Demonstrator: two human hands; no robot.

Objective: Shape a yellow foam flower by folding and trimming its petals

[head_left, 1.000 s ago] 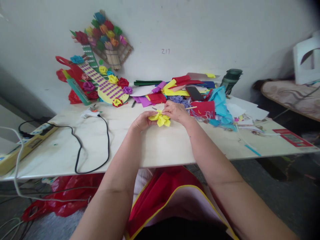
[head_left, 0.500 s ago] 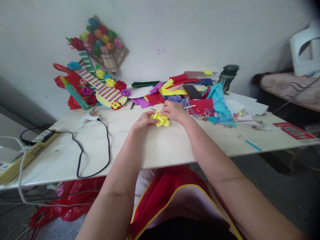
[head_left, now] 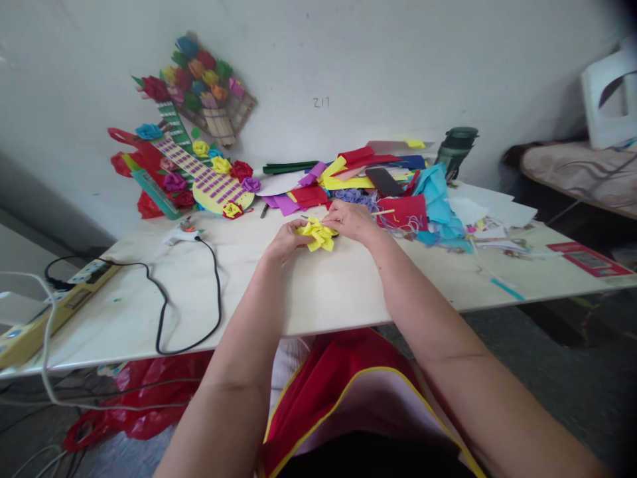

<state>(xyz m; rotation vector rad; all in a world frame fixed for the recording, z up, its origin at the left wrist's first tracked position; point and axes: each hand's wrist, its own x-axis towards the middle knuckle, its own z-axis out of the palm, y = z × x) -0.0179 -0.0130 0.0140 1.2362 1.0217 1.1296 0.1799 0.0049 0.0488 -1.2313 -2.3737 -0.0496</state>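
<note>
Over the table's middle, a yellow paper flower [head_left: 320, 234] with several loose, folded petals sits between my hands. My left hand [head_left: 288, 240] is closed on its left side, fingers and thumb pinching the petals. From the right, my right hand [head_left: 350, 220] is closed too, its fingertips touching the upper right petals. A thin wooden stick [head_left: 384, 212] juts out to the right from behind my right hand and seems held in it; my fingers cover its middle. A small grey tip shows just above the flower, its remainder hidden.
Behind lie coloured paper strips [head_left: 343, 174], a phone [head_left: 383, 182], purple yarn and a bottle [head_left: 455, 153]. At left are a flower-decorated paper guitar [head_left: 219, 186], a glue bottle [head_left: 154, 190], a glue gun [head_left: 182, 232] with its black cord, and a power strip [head_left: 74, 302].
The petals have turned slightly between my fingers. My right hand and the stick have shifted a little to the right. The left hand keeps its hold.
</note>
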